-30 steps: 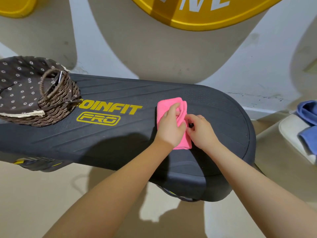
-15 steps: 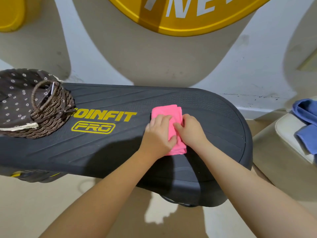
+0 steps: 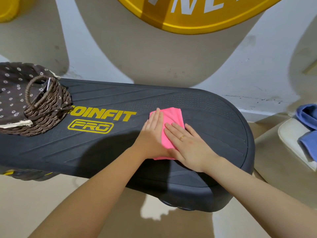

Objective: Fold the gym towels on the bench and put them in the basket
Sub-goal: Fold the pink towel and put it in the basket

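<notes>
A pink towel [image 3: 171, 117], folded into a narrow strip, lies on the dark bench [image 3: 106, 148] to the right of its yellow lettering. My left hand [image 3: 152, 134] lies flat along the towel's left edge. My right hand [image 3: 190, 145] lies flat with spread fingers on the towel's near right part. Both palms press down on it and grip nothing. A brown wicker basket [image 3: 46, 117] with a flowered cloth lining stands at the bench's left end, well apart from my hands.
A blue towel [image 3: 308, 127] lies on a cream seat [image 3: 291, 141] to the right of the bench. A wall with a large yellow sign [image 3: 188, 23] rises behind the bench. Beige floor [image 3: 34, 203] lies in front.
Both hands have gone from pinching and folding the pink towel to lying flat on it. The towel is now a neater, flatter strip. The view has shifted slightly.
</notes>
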`<state>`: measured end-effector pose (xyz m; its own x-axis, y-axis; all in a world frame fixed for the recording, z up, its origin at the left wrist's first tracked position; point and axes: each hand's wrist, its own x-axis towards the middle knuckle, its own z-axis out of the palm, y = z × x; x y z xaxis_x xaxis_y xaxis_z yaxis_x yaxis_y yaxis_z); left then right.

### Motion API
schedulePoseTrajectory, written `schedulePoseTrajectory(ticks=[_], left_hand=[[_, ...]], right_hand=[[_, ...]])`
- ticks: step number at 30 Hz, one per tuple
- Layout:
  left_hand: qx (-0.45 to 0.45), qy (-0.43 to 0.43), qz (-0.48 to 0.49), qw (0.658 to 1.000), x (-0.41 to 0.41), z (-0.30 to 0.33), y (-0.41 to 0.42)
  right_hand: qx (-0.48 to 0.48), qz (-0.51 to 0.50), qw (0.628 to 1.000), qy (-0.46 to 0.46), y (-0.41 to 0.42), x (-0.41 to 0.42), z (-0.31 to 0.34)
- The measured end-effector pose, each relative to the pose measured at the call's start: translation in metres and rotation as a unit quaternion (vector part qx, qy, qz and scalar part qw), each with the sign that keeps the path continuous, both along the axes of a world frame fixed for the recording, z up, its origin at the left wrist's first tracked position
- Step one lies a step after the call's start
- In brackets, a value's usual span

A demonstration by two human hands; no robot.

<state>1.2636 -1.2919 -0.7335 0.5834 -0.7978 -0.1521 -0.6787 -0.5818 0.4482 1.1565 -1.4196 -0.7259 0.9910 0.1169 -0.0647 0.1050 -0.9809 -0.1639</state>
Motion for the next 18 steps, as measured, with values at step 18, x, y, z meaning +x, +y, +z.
schedulePoseTrajectory(ticks=[18], left_hand=[[0.122,-0.059,0.039,0.990,-0.018,0.029,-0.002]], right_hand=[[0.143,-0.305,0.942,0.015,-0.008,0.040,0.024]])
